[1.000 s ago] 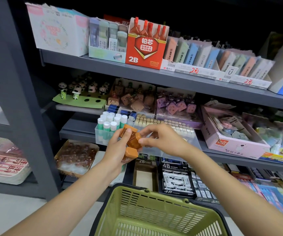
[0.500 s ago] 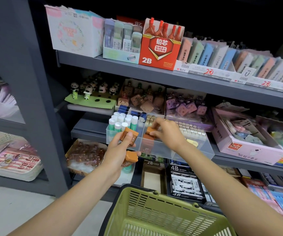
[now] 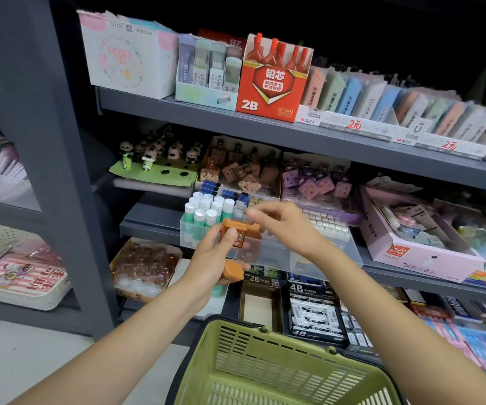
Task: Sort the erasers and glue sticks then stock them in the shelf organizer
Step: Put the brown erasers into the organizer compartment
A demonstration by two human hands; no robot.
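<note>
Orange erasers (image 3: 234,235) sit in the left hand (image 3: 211,263), which is raised in front of the middle shelf: the thumb presses one upright piece against the curled fingers, its orange cap up and a darker printed face toward the camera, and a second orange block (image 3: 233,270) pokes out below, between the lower fingers and the palm. The right hand (image 3: 282,226) hovers just beside it, fingertips drawn together near another orange piece (image 3: 254,230) at the front of the clear shelf organizer (image 3: 268,252); motion blur hides whether those fingers actually pinch it or only come close, so I cannot tell. The organizer stands at the front edge of the middle shelf (image 3: 151,226). Its left compartment is packed with upright glue sticks (image 3: 208,209) that have white caps and green bodies, and rows of small pale erasers (image 3: 328,225) fill the compartment to the right, behind the right wrist. Blue-wrapped pieces (image 3: 243,198) stand just behind the glue sticks. Farther back on the same shelf are panda figures (image 3: 151,152) on a green card, brown cube-shaped novelties (image 3: 244,173) and purple ones (image 3: 315,182). A red 2B lead box (image 3: 268,86) stands on the shelf above. A green plastic basket (image 3: 268,366) hangs low in the foreground, between the two forearms.
</note>
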